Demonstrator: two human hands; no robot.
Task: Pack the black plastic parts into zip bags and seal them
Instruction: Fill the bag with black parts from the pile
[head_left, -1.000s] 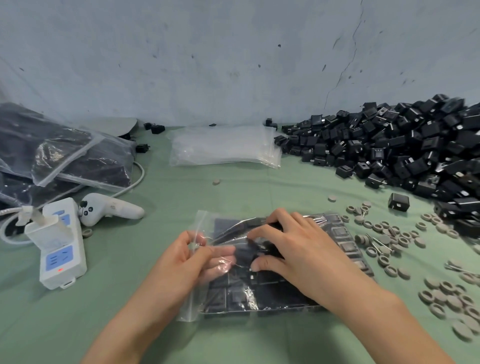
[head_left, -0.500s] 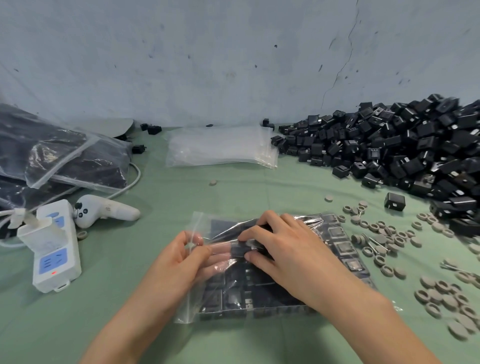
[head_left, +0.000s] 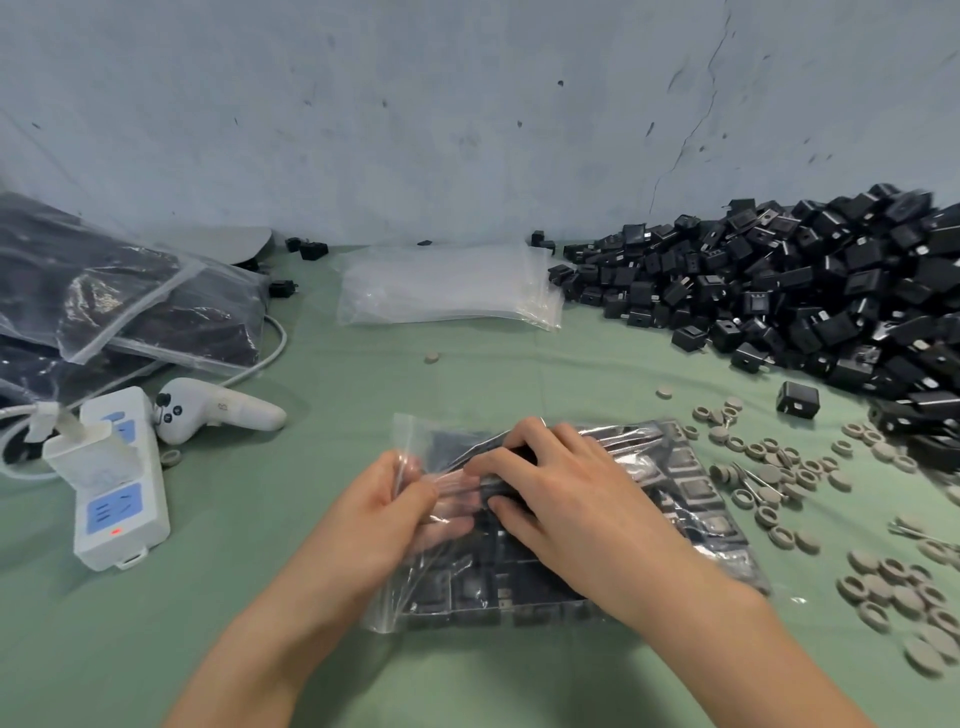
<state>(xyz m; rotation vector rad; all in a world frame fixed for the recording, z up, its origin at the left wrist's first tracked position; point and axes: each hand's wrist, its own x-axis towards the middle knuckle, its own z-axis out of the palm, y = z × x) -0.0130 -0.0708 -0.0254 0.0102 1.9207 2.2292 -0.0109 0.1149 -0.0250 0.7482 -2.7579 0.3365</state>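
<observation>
My left hand (head_left: 387, 512) pinches the open end of the zip bag (head_left: 691, 499), fingers closed on the plastic near its left corner, so the mouth stays taut and does not slide on the counter (head_left: 260, 649). My right hand (head_left: 566, 493) lies flat over the bag with the fingertips pressed down along the zip strip, just beside my left fingers; it holds nothing, it only presses. The bag rests flat on the counter right in front of me, and the black plastic parts (head_left: 467, 592) inside sit in neat rows, which keeps it thin enough to close. I judge I am at the sealing step for this bag, with the strip not yet shut along its length. The loose pile of parts (head_left: 831, 301) waits to my right within reach, the empty bags (head_left: 447, 286) lie beyond my hands, and the filled bags (head_left: 130, 312) are stacked to the left, out of the working area.
</observation>
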